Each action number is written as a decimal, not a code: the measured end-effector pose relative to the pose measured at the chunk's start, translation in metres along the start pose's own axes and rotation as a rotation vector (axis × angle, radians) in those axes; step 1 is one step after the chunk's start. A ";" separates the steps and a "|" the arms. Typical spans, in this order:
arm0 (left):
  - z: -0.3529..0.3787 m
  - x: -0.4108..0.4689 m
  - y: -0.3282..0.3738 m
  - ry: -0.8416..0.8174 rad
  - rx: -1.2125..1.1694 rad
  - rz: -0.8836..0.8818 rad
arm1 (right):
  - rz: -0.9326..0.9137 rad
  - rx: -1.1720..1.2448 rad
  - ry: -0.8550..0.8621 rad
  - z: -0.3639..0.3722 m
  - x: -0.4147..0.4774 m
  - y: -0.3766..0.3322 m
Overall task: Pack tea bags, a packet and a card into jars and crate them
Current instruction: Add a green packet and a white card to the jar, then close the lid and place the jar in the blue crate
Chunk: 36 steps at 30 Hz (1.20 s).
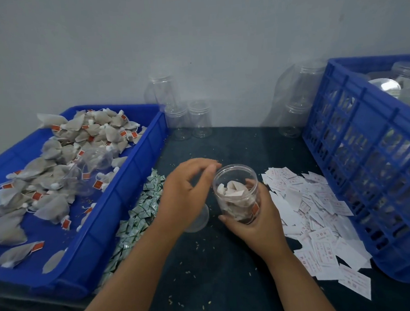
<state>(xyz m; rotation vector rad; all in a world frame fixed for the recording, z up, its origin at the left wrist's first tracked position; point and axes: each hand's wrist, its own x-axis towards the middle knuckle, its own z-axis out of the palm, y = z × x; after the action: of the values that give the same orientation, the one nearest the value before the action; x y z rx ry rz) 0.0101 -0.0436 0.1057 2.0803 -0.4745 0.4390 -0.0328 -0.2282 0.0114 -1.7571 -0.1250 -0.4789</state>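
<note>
A clear plastic jar (236, 191) with tea bags and a white card inside stands tilted at the table's middle, gripped by my right hand (256, 216) around its lower side. My left hand (187, 193) hovers at the jar's rim with loosely bent fingers, holding nothing I can see. Beneath that hand lies a clear lid (198, 220). A blue tray (138, 163) on the left holds several tea bags (52, 171) with red tags. Green packets (140, 210) lie beside the tray. White cards (317, 211) are scattered on the right.
A blue slatted crate (354, 153) at the right holds filled jars. Several empty clear jars (188, 123) stand at the back against the wall, more near the crate (294, 118). Another clear jar (92, 169) lies on the tea bags. Loose crumbs dot the dark table (216, 272).
</note>
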 end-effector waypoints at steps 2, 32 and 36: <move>-0.006 -0.001 -0.014 -0.046 0.076 -0.187 | 0.000 0.005 -0.011 0.000 0.000 -0.002; -0.014 -0.016 0.008 -0.447 0.197 0.056 | 0.065 -0.110 -0.251 0.009 -0.005 -0.001; -0.009 -0.012 0.019 -0.470 0.338 0.066 | 0.073 -0.154 -0.255 0.009 -0.006 -0.002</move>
<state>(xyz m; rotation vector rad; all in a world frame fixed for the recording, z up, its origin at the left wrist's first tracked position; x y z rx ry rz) -0.0110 -0.0433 0.1181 2.5102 -0.7885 0.0607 -0.0365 -0.2179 0.0097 -1.9618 -0.2073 -0.2143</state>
